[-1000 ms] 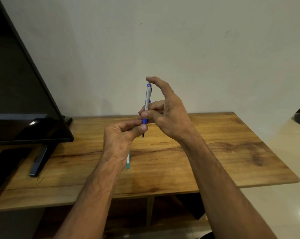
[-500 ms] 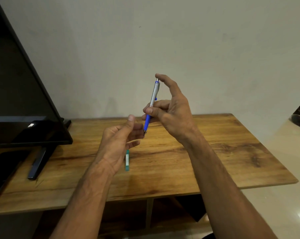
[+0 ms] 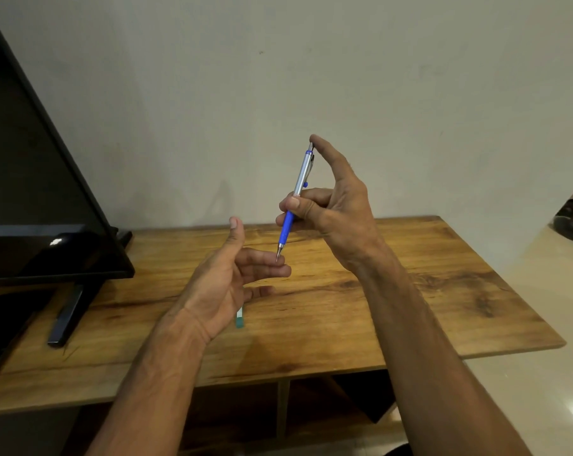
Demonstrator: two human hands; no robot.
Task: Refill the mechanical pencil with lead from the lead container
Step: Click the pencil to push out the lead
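Observation:
My right hand (image 3: 336, 212) holds a mechanical pencil (image 3: 297, 192) with a silver barrel and a blue grip, tip down and tilted a little to the left. Its thumb and middle finger pinch the grip and its index finger rests on the top button. My left hand (image 3: 227, 281) is open, palm up, just below the pencil tip, which is at or almost at its fingers. A small teal and white lead container (image 3: 240, 319) lies on the wooden table (image 3: 426, 291), mostly hidden under my left hand.
A black flat screen (image 3: 31, 192) on a stand (image 3: 66, 319) takes up the table's left side, with a dark flat object (image 3: 5, 320) in front of it. The table's right edge borders a pale tiled floor (image 3: 541, 373). A plain wall stands behind.
My left hand let go of the pencil's tip, dropped and opened palm up. My right hand raised the pencil and tilted it, tip now over the left fingers.

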